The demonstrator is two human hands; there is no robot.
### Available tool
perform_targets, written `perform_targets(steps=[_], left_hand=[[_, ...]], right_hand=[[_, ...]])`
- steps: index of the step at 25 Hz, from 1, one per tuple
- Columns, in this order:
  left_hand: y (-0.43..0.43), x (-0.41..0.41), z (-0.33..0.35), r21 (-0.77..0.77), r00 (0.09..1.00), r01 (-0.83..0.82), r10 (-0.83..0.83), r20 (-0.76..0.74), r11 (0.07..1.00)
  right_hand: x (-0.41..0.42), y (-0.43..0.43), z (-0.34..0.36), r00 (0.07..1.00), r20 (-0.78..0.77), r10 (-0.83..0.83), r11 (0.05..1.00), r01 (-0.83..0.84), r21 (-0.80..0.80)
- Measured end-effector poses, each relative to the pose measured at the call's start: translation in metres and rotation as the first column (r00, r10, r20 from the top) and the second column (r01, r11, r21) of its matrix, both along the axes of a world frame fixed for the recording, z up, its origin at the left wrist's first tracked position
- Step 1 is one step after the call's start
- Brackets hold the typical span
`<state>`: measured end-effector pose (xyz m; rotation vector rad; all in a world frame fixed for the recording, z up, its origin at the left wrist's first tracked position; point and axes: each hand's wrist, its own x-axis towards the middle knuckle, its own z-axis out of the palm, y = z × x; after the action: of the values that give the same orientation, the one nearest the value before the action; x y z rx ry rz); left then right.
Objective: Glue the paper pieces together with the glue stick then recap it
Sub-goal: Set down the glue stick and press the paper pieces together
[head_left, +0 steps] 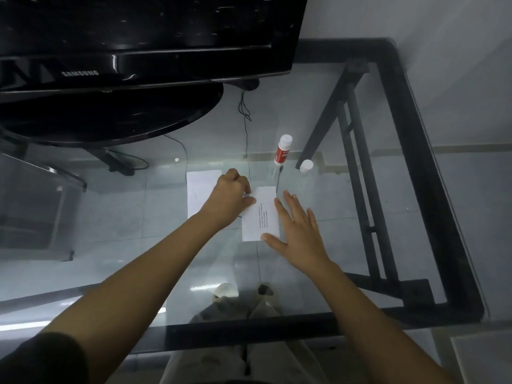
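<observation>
A white paper piece with printed text [261, 214] lies on the glass table. My left hand [230, 199] pinches its upper left corner with curled fingers. My right hand [297, 227] is spread flat, fingertips resting on the paper's right and lower edges. A second, blank paper piece [201, 192] lies to the left, partly under my left hand. The red and white glue stick [283, 149] stands uncapped beyond the papers. Its white cap [306, 166] stands apart on the glass to the right of it.
A black monitor [144, 37] on a round black base [110, 117] fills the far left. The glass table top has a black frame [432, 173] along the right and near edges. Cables show through the glass.
</observation>
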<state>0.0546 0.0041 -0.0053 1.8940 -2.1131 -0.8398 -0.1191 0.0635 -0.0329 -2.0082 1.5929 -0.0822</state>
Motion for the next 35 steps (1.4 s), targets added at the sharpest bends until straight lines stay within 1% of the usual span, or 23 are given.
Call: perform_targets(steps=[2, 3, 5, 7, 9, 10, 11, 12, 13, 14, 16, 18, 19, 20, 21, 22, 23, 25, 27, 30, 33, 34, 35], left_hand=[[0.003, -0.002, 0.001, 0.002, 1.0, -0.002, 0.002, -0.029, 1.0], [0.006, -0.001, 0.003, 0.012, 0.996, -0.03, 0.03, -0.085, 0.999], [0.009, 0.002, 0.006, 0.111, 0.941, -0.155, 0.181, -0.286, 0.982], [0.011, 0.008, 0.011, 0.311, 0.782, -0.239, 0.372, -0.5, 0.92], [0.011, 0.014, 0.014, 0.471, 0.596, -0.228, 0.504, -0.625, 0.852], [0.01, 0.017, 0.015, 0.505, 0.526, -0.217, 0.536, -0.66, 0.835], [0.009, 0.019, 0.017, 0.513, 0.487, -0.216, 0.547, -0.681, 0.831], [0.008, 0.021, 0.018, 0.502, 0.482, -0.221, 0.541, -0.689, 0.836], [0.008, 0.022, 0.018, 0.472, 0.509, -0.228, 0.518, -0.687, 0.852], [0.009, 0.025, 0.017, 0.424, 0.557, -0.241, 0.482, -0.676, 0.873], [0.014, 0.035, 0.015, 0.264, 0.668, -0.3, 0.4, -0.627, 0.916], [0.021, 0.056, 0.012, 0.022, 0.808, -0.342, 0.305, -0.504, 0.94], [0.023, 0.069, 0.01, -0.12, 0.892, -0.303, 0.237, -0.384, 0.945], [0.026, 0.082, 0.006, -0.234, 0.958, -0.221, 0.165, -0.236, 0.947], [0.029, 0.093, 0.001, -0.297, 0.989, -0.13, 0.104, -0.101, 0.946], [0.033, 0.099, -0.003, -0.316, 0.998, -0.063, 0.063, -0.012, 0.947], [0.038, 0.102, -0.006, -0.318, 0.999, -0.028, 0.039, 0.029, 0.948], [0.045, 0.094, -0.012, -0.331, 0.999, -0.001, 0.015, 0.038, 0.944], [0.047, 0.077, -0.015, -0.35, 1.0, 0.014, -0.009, 0.017, 0.937], [0.047, 0.049, -0.017, -0.337, 0.999, 0.03, -0.042, -0.031, 0.941], [0.046, 0.033, -0.016, -0.339, 0.997, 0.025, -0.047, -0.058, 0.94], [0.046, 0.03, -0.014, -0.337, 0.996, -0.025, -0.005, -0.087, 0.941], [0.046, 0.027, -0.012, -0.316, 0.983, -0.131, 0.082, -0.164, 0.94]], right_hand=[[0.001, 0.0, 0.0, 0.999, 0.027, -0.025, 1.0, 0.025, -0.007], [0.002, 0.0, 0.0, 0.998, 0.054, -0.043, 0.999, 0.044, -0.003], [0.004, -0.002, 0.002, 0.987, 0.125, -0.096, 0.995, 0.095, 0.02], [0.007, 0.001, 0.005, 0.97, 0.194, -0.15, 0.989, 0.144, 0.042], [0.011, 0.008, 0.01, 0.908, 0.329, -0.258, 0.966, 0.245, 0.08], [0.014, 0.012, 0.013, 0.833, 0.432, -0.346, 0.938, 0.32, 0.134], [0.018, 0.017, 0.018, 0.726, 0.527, -0.442, 0.895, 0.393, 0.211], [0.021, 0.019, 0.022, 0.604, 0.596, -0.529, 0.843, 0.455, 0.287], [0.023, 0.02, 0.025, 0.497, 0.632, -0.594, 0.789, 0.51, 0.341], [0.023, 0.018, 0.029, 0.43, 0.647, -0.629, 0.749, 0.557, 0.358], [0.023, 0.014, 0.035, 0.383, 0.676, -0.63, 0.718, 0.619, 0.318], [0.022, 0.01, 0.039, 0.372, 0.718, -0.588, 0.712, 0.66, 0.241], [0.021, 0.009, 0.041, 0.383, 0.739, -0.555, 0.709, 0.682, 0.18], [0.021, 0.007, 0.041, 0.41, 0.756, -0.51, 0.71, 0.697, 0.101], [0.02, 0.006, 0.041, 0.456, 0.769, -0.447, 0.718, 0.696, 0.004], [0.018, 0.005, 0.039, 0.524, 0.771, -0.363, 0.736, 0.669, -0.108], [0.017, 0.006, 0.037, 0.603, 0.75, -0.273, 0.755, 0.617, -0.221], [0.014, 0.006, 0.032, 0.734, 0.667, -0.127, 0.782, 0.488, -0.388], [0.011, 0.007, 0.027, 0.81, 0.584, -0.055, 0.79, 0.393, -0.47], [0.006, 0.009, 0.021, 0.884, 0.467, -0.003, 0.784, 0.292, -0.548], [0.004, 0.012, 0.016, 0.929, 0.364, 0.061, 0.762, 0.192, -0.619], [0.005, 0.013, 0.015, 0.937, 0.339, 0.082, 0.755, 0.164, -0.635], [0.007, 0.015, 0.014, 0.944, 0.317, 0.096, 0.75, 0.14, -0.646]])
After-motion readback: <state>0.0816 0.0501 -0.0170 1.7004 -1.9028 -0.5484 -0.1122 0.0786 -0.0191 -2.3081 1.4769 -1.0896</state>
